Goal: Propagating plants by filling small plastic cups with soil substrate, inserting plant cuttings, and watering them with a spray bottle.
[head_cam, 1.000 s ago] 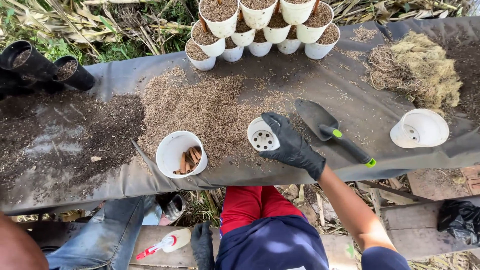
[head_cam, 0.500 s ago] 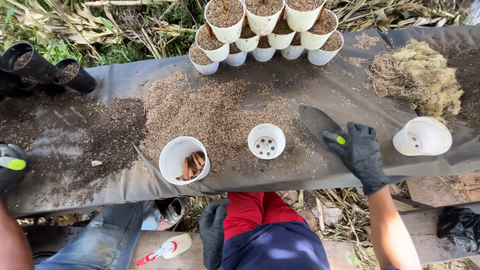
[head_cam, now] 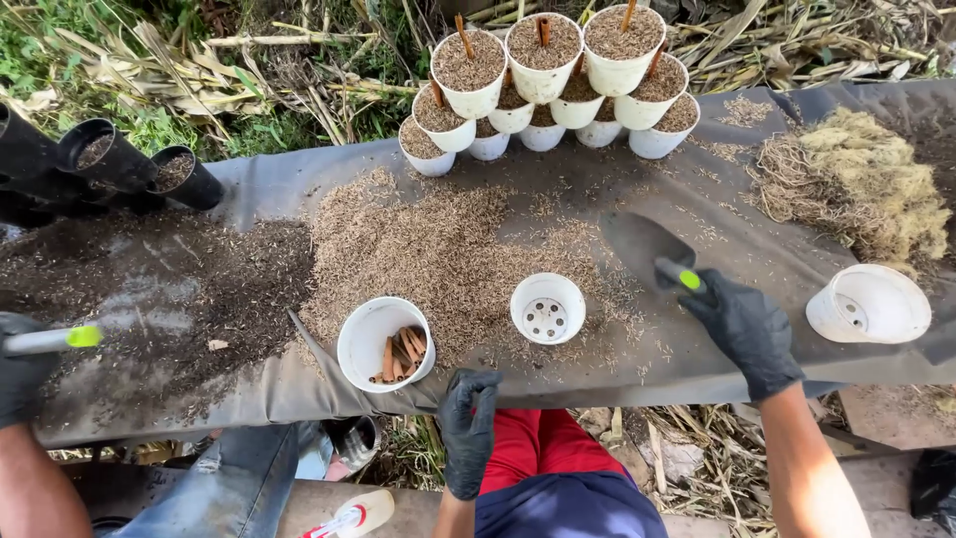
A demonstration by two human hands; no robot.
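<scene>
My right hand (head_cam: 745,327), in a black glove, grips the handle of a dark garden trowel (head_cam: 645,245) whose blade lies on the grey sheet (head_cam: 259,179) beside the pile of rice husks (head_cam: 438,254). An empty white pot (head_cam: 547,308) with drain holes stands upright just left of the trowel. My left hand (head_cam: 468,428), also gloved, hangs below the table's front edge, fingers loosely curled, holding nothing. A white cup (head_cam: 384,344) with brown stick pieces stands left of the empty pot.
Several white pots (head_cam: 543,70) filled with husks and sticks are stacked at the back. A tipped white pot (head_cam: 868,305) and a fibre heap (head_cam: 856,184) lie right. Dark soil (head_cam: 149,299) and black pots (head_cam: 119,159) are left, where another person's gloved hand (head_cam: 20,374) holds a tool.
My right hand let go of the empty white pot, moved right and took the trowel by its handle. My left hand rose to the table edge.
</scene>
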